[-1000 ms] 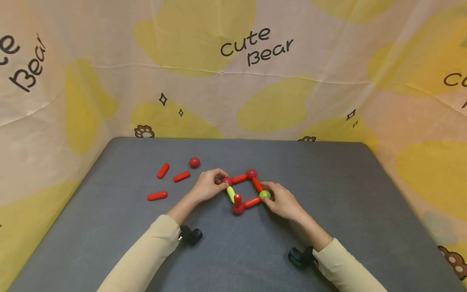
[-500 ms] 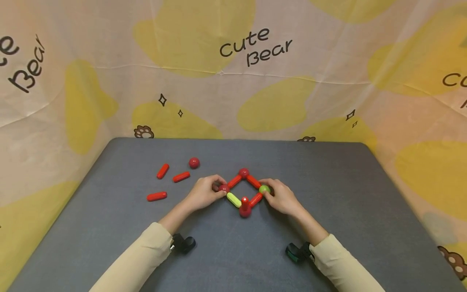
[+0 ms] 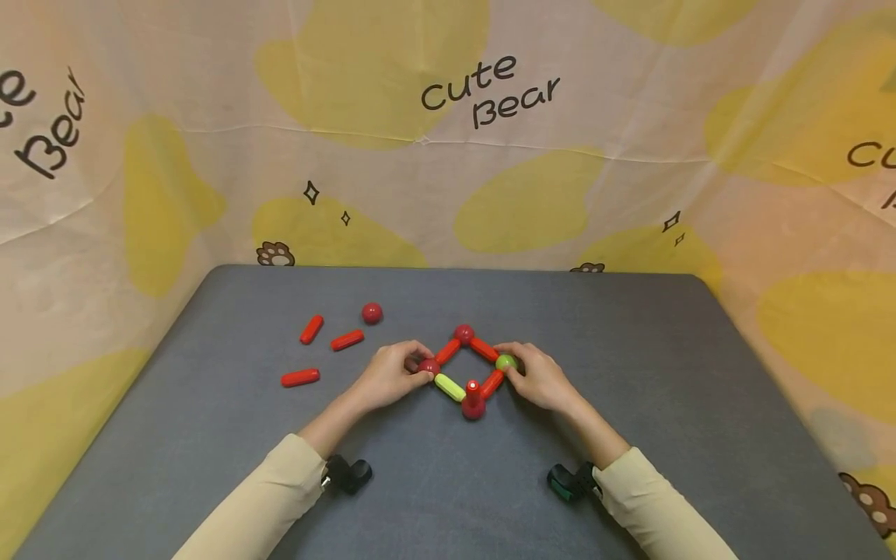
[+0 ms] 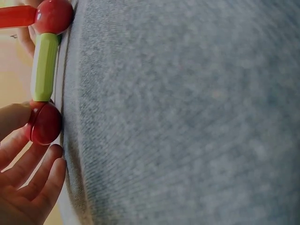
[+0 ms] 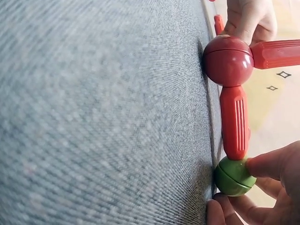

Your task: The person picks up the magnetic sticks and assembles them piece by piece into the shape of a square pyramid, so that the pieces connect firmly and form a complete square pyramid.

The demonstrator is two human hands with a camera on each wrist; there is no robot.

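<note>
A four-sided frame of rods and balls lies on the grey table. My left hand [image 3: 389, 375] pinches its left red ball [image 4: 47, 123] between thumb and fingers. At the opposite corner my right hand [image 3: 543, 378] pinches the green ball [image 5: 234, 176]. Red balls form the far corner [image 3: 464, 334] and the near corner [image 3: 473, 407]. A yellow-green rod [image 4: 44, 68] joins the left ball to the near one; the other sides are red rods, such as the near right rod [image 5: 234, 123]. One more red rod [image 3: 472, 389] stands upright from the near ball.
To the left lie a loose red ball [image 3: 372, 313] and three loose red rods: one [image 3: 311, 329] at the back, one [image 3: 347, 340] beside it, one [image 3: 300, 378] nearer. A patterned cloth [image 3: 392, 194] hangs behind the grey table [image 3: 448, 498].
The frame has turned and opened into a diamond. My left hand has drawn its ball left and nearer; the far ball has shifted left, the near ball right. The right hand moved slightly.
</note>
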